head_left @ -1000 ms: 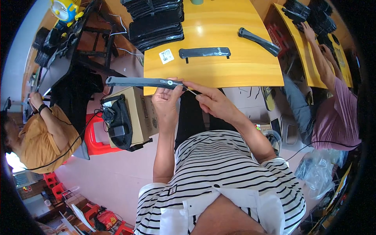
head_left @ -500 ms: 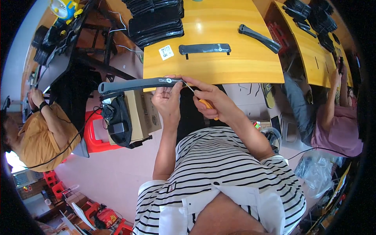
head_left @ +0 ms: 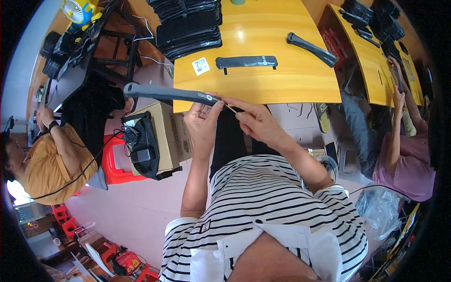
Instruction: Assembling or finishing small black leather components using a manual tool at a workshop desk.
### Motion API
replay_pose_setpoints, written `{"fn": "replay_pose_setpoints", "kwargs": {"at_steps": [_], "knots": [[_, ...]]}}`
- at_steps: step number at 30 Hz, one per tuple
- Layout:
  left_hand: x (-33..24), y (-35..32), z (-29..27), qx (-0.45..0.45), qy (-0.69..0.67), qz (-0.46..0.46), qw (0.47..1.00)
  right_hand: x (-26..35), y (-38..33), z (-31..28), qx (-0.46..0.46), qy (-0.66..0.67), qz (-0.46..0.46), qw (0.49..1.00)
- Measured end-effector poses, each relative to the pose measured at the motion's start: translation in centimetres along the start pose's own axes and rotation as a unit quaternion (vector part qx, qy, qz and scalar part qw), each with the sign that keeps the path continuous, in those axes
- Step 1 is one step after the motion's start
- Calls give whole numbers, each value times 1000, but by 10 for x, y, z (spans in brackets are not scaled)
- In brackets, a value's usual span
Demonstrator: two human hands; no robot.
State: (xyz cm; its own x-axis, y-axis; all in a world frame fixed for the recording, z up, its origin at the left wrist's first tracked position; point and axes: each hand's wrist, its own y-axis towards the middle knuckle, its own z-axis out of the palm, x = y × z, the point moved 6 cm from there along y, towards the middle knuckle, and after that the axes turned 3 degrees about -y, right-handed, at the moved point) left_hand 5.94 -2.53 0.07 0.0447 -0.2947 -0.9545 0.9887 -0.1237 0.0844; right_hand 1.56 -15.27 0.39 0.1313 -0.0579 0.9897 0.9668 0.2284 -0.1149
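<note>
My left hand [head_left: 203, 123] grips the right end of a long dark curved strip [head_left: 169, 93] that reaches out to the left, past the edge of the yellow table [head_left: 263, 87]. My right hand [head_left: 256, 121] holds a thin screwdriver [head_left: 230, 108] with its metal tip at the strip's end, right beside my left thumb. Both hands are just in front of the table's near edge, above my lap.
On the table lie two more dark strips [head_left: 246, 62] [head_left: 312, 48], a small white label [head_left: 201, 66] and a stack of black parts [head_left: 190, 26]. A cardboard box [head_left: 167, 138] and a red stool [head_left: 115, 164] stand at my left. Other people sit at far left [head_left: 44, 160] and right [head_left: 406, 150].
The strip has tilted slightly, its left end dropping then steadying. My right hand has slid down a little, and the screwdriver's orange handle is now hidden in it. The person at right lowered an arm.
</note>
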Motion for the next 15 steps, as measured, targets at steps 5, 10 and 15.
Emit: {"fn": "replay_pose_setpoints", "kwargs": {"at_steps": [5, 10, 15], "knots": [[-3, -3, 6, -32, 60, 67, 995, -7, -2, 6, -95, -26, -30, 995], [-4, 6, 3, -18, -31, -9, 999, -15, 6, 1, -71, 124, 4, 990], [-6, 10, -4, 49, -70, -97, 992, 2, 3, -9, 84, 197, 110, 971]]}}
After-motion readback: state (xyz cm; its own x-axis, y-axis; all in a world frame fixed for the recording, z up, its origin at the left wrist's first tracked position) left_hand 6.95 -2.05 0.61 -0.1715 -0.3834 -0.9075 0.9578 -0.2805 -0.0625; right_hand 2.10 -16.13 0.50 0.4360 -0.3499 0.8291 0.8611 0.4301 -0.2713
